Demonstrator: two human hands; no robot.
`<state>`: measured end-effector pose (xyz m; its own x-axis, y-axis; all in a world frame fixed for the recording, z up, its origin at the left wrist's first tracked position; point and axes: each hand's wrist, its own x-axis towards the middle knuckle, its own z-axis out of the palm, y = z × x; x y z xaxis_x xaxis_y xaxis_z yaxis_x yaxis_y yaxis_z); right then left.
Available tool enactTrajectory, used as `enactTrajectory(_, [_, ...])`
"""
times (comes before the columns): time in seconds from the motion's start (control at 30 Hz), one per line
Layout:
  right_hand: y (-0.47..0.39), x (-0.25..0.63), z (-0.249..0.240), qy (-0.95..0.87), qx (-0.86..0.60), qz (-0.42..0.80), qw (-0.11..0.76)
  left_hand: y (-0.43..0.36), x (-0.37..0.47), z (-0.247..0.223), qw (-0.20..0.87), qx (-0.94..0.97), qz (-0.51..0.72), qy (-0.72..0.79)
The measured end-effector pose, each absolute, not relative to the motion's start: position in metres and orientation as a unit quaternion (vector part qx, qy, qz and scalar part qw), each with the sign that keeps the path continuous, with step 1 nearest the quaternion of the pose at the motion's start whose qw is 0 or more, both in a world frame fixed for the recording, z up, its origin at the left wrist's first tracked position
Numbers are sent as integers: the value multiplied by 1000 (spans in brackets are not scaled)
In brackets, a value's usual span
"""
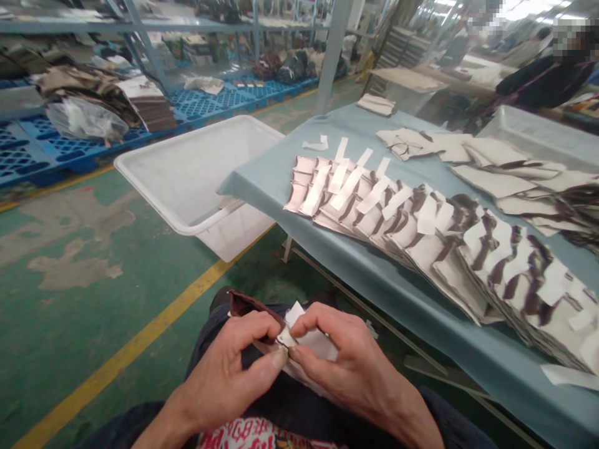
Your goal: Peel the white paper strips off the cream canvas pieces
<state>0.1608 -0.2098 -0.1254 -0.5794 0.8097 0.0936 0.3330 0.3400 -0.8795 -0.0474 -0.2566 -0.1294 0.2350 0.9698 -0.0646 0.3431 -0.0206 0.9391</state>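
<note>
Above my lap, both hands pinch one small fabric piece (314, 342), white on one face, with a dark brown part (250, 304) sticking out past my left fingers. My left hand (238, 358) grips its edge between thumb and forefinger. Close against it, my right hand (339, 349) pinches the same edge, fingertips nearly touching the left ones. A white strip end (294, 312) pokes up between the hands. What lies under the fingertips is hidden. On the table to the right, overlapping rows of white-and-brown fabric pieces (412, 234) lie with white strips on them.
A blue-green covered table (262, 171) stands right of my knees. Beside its far left corner is a white plastic tub (187, 227). More fabric pieces (505, 168) lie on the table's far side. Blue pallets (196, 103) hold bundles behind. A person (545, 78) is at the upper right.
</note>
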Motion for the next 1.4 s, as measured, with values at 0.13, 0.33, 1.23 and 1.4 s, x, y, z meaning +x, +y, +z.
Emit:
enactTrajectory(0.13, [-209, 162, -128, -776, -378, 428, 267, -252, -45, -129, 460, 628, 336, 530])
enactTrajectory(0.33, [-209, 158, -135, -779, -397, 404, 270, -248, -43, -128, 467, 617, 341, 534])
enactTrajectory(1.23, [-205, 155, -133, -820, -357, 364, 260, -252, -48, -132, 460, 604, 364, 539])
enactTrajectory(1.4, [-205, 153, -136, -816, -361, 368, 263, -253, -48, -137, 474, 594, 362, 540])
